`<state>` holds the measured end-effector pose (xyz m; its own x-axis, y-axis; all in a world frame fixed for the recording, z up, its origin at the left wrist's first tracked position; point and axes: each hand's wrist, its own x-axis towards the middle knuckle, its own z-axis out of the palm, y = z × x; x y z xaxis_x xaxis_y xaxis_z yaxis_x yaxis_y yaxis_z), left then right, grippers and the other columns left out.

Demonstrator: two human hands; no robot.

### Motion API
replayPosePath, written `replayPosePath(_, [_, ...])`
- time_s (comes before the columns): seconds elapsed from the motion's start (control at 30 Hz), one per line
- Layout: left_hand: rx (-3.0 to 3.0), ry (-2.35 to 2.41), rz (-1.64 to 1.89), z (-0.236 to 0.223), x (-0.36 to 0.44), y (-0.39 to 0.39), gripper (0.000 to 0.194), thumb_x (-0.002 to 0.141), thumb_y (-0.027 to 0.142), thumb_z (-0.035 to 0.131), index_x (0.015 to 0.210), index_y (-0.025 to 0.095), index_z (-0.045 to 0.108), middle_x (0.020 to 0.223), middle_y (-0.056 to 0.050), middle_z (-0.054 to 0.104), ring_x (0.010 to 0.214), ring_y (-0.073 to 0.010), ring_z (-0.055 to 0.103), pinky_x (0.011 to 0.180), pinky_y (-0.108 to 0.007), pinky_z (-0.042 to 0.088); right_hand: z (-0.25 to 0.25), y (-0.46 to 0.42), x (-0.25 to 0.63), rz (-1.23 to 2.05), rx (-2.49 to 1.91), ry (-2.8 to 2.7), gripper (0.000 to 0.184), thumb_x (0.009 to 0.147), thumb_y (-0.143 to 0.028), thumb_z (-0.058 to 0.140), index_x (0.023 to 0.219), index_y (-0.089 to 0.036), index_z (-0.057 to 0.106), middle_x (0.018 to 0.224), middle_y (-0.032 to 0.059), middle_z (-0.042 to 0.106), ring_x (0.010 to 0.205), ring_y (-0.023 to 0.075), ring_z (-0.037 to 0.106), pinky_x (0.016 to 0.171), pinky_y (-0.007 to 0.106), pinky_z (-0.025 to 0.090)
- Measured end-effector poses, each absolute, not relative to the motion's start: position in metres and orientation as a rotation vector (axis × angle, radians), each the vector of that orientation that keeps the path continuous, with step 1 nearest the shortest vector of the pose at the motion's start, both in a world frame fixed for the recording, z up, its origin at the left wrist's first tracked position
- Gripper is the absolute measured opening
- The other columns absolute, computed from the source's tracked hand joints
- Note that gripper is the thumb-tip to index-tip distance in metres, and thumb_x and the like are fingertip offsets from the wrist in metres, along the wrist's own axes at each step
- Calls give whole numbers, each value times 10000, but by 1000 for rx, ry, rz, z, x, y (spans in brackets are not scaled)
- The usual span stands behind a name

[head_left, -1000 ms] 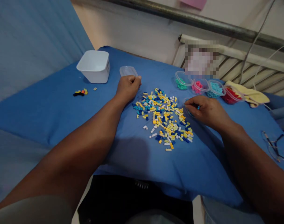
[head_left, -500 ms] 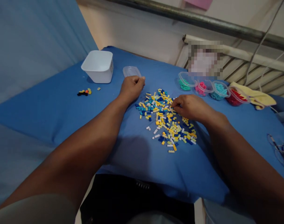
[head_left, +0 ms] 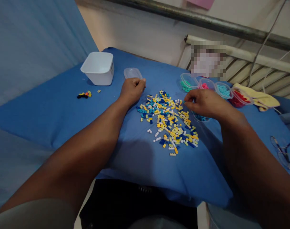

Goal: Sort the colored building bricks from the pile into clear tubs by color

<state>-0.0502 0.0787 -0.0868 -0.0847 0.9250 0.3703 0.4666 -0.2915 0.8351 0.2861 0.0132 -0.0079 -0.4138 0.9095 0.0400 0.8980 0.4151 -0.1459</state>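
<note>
Home-type room, exact kind unclear: ribbed radiator beyond right hand, metal wall pipe farther back, blue curtain well left of left hand, blue cloth under both, eyeglasses off right.

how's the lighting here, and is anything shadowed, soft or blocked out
In the head view, the light is dim, and a broad soft shadow falls on the blue cloth near the loose pile of small yellow, white and blue bricks; also in the head view, individual bricks look soft, and a pixelated patch hides part of the off-white ribbed radiator.
</note>
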Motion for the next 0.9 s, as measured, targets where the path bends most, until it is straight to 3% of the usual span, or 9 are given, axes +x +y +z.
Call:
replayPosePath(0.3, [1748, 1542, 1331, -87, -52, 82, 423, 1108, 404, 657, 750, 197, 741, 716, -50, 712, 677, -178, 614, 638, -329, 423, 7, 26, 336, 39, -1905, -2514, 186, 1002, -281, 719, 1093, -262, 880, 1102, 118, 878, 971, 333, 784, 803, 424, 526])
replayPosePath(0.47, [1746, 1549, 1330, -89, -53, 83, 422, 1109, 413, 665, 752, 198, 738, 742, -56, 733, 690, -178, 625, 654, -330, 443, 6, 27, 333, -20, -1944, -2492, 302, 1041, -292, 699, 1269, -239, 889, 1232, 140, 890, 1079, 376, 798, 813, 439, 530])
replayPosePath(0.67, [1764, 1516, 1319, -90, -53, 82, 446, 1128, 448, 653, 762, 204, 729, 726, -53, 705, 695, -189, 618, 663, -345, 440, 1, 3, 281, 229, -1498, -2470, 220, 1068, -275, 714, 1171, -260, 907, 1056, 66, 888, 926, 271, 806, 830, 378, 561])
replayPosePath(0.77, [1766, 1504, 1315, -90, -53, 82, 435, 1129, 433, 650, 767, 206, 731, 741, -55, 712, 703, -193, 622, 660, -352, 425, -13, -7, 247, 331, -1249, -2577, 226, 1063, -227, 710, 1182, -237, 902, 1149, 70, 899, 1002, 261, 820, 881, 358, 566])
replayPosePath(0.9, [1775, 1512, 1307, -88, -52, 80, 423, 1129, 406, 646, 766, 208, 733, 731, -48, 701, 701, -194, 613, 658, -354, 405, -30, -10, 226, 236, -1291, -2686, 273, 1071, -205, 677, 1213, -238, 908, 1268, 90, 892, 1128, 295, 820, 913, 373, 560])
